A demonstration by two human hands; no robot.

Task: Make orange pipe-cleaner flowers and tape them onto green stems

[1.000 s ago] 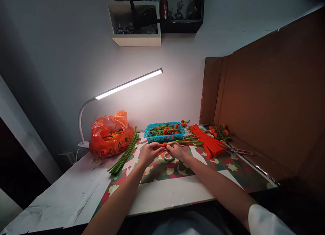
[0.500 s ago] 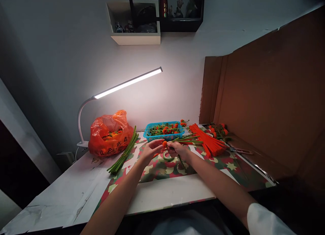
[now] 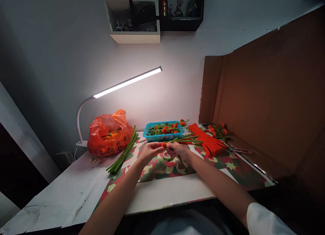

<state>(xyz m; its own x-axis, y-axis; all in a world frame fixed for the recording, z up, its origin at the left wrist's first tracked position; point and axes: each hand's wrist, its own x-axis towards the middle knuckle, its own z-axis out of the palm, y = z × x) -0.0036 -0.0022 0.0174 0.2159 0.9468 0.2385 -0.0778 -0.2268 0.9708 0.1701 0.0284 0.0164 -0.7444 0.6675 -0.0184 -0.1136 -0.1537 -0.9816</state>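
"One orange flower (image 3: pixel 164 144): where is it?"
"Between the inward-angled hands. The left hand (image 3: pixel 149 151) pinches it with nearly closed fingertips; the right hand (image 3: pixel 178 150) curls shut around a green stem (image 3: pixel 181 162)."

In front of the blue basket (image 3: pixel 164 138), your right hand (image 3: pixel 178 150) hides part of the green stem (image 3: pixel 181 162) it holds and of the tape roll (image 3: pixel 165 155). Above the basket, the top edge crops your wall shelf (image 3: pixel 181 25) and red bottle (image 3: pixel 163 5).

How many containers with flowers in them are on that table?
2: an orange plastic bag at the left, beside the lamp, and a blue basket at the back, beyond the left hand and right hand. I see no others.
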